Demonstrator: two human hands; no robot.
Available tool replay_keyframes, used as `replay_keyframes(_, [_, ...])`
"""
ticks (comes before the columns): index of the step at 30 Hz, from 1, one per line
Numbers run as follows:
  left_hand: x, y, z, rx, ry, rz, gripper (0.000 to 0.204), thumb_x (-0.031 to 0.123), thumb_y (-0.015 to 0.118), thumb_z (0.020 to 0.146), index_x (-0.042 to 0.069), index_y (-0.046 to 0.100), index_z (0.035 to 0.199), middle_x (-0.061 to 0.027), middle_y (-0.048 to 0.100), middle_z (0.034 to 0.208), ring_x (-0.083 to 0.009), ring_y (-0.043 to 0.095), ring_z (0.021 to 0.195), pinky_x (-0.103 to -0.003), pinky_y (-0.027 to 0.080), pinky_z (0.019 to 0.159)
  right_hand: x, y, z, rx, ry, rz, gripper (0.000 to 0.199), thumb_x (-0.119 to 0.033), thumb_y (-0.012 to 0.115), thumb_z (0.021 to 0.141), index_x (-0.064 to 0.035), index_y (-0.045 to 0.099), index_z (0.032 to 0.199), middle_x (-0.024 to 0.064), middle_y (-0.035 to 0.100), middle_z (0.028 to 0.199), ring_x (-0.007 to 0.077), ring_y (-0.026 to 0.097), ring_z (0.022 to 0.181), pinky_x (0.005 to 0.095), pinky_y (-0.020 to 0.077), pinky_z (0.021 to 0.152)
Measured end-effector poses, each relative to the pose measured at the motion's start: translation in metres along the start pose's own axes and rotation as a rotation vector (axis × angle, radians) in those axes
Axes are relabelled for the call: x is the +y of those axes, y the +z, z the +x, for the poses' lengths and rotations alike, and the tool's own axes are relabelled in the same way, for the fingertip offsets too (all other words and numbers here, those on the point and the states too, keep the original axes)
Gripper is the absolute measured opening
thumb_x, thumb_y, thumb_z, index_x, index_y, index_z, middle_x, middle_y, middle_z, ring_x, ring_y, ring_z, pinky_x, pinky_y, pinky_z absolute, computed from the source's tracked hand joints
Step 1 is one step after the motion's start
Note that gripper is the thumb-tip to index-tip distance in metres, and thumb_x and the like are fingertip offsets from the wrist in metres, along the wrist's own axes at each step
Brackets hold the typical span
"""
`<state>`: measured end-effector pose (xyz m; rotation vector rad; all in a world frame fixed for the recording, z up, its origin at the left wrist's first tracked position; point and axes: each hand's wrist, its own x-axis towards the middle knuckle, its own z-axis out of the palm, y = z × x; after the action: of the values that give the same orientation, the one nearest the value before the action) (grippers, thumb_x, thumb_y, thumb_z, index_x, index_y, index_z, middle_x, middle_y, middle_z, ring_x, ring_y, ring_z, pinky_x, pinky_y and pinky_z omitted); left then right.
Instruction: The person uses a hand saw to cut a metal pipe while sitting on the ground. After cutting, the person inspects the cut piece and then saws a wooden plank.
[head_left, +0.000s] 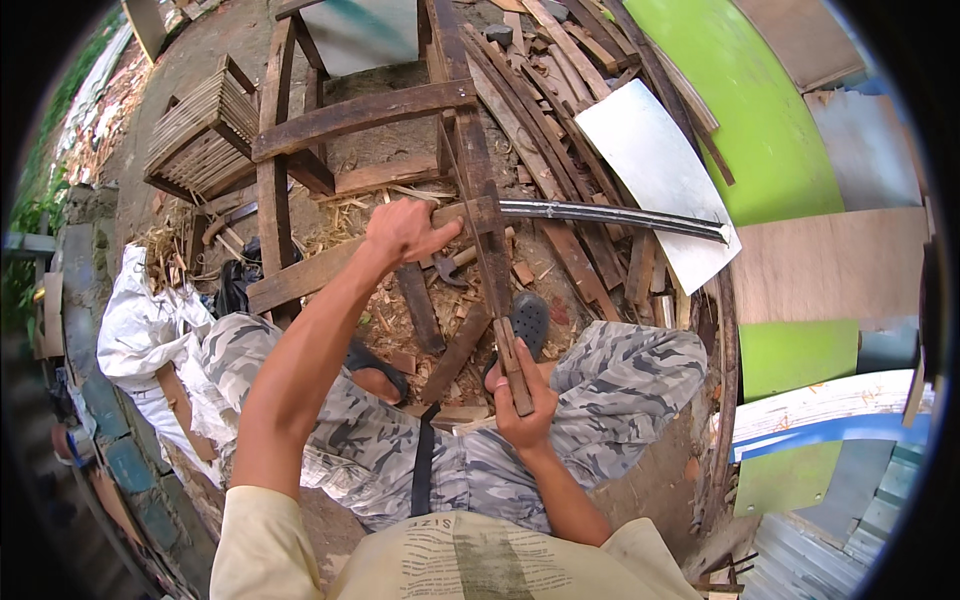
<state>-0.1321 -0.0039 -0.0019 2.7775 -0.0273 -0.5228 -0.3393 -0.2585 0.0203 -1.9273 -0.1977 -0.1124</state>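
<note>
My left hand (408,232) is closed over a wooden rail (310,275) that runs across a brown wooden frame (365,115), with its thumb pointing right. My right hand (526,405), closer to me, grips the wooden handle of what looks like a handsaw (513,375). Its thin blade, seen edge-on, runs away from me beside the frame's right leg (478,165), near the rail's end. Whether the teeth touch the wood is hidden. A hammer (452,266) lies among shavings below the rail, close to my left hand.
Old boards (545,130) are heaped at the far right, with a white sheet (655,170) and a dark bar (610,212) across them. Green panels (750,90) lie farther right. A slatted wooden piece (205,135) stands far left. White sacking (150,330) lies by my left leg.
</note>
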Motion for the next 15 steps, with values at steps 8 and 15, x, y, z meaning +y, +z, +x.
replay_keyframes(8, [-0.006,-0.004,0.019,-0.004,0.053,0.013,0.075,0.069,0.046,0.086,-0.003,0.065,0.077,-0.0221,0.068,0.072,-0.0307,0.068,0.07,-0.048,0.054,0.065,0.013,0.007,0.005,0.059,-0.037,0.006,0.056,0.001,0.062,0.086,0.0029,0.058,0.141,0.0092,0.073,0.083,0.0083,0.059,0.06,0.0243,0.0491,0.058])
replay_keyframes(15, [-0.01,0.001,0.025,-0.018,0.057,0.025,0.072,0.068,0.05,0.083,-0.002,0.065,0.077,-0.0214,0.068,0.071,-0.0303,0.067,0.069,-0.048,0.054,0.065,0.015,0.015,0.01,0.068,-0.028,0.009,0.056,0.0,0.062,0.086,0.0034,0.058,0.141,0.0109,0.074,0.091,0.0088,0.059,0.063,0.0242,0.0503,0.061])
